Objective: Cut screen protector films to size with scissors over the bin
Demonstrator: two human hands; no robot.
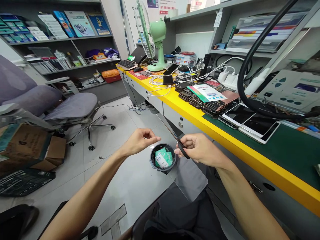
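My right hand (202, 149) grips a pair of scissors (183, 149) by the black handle, blades pointing up and away to the left. Below that hand hangs a clear, phone-shaped plastic sheet (192, 180) with rounded corners, apparently held by the same fingers. My left hand (140, 141) hovers to the left of the scissors, thumb and fingers pinched together. Whatever is between those fingertips, if anything, is too small to make out. Under both hands stands a round trash bin (153, 164) with a dark liner, holding green and white packaging (163, 158).
To the right runs a yellow-edged workbench (235, 144) with stacked phones (193, 100), white-framed panels (265, 128), cables and a green fan (158, 36). A grey office chair (71, 106) and cardboard boxes (27, 145) stand at left. A black hose (241, 76) arches over the bench.
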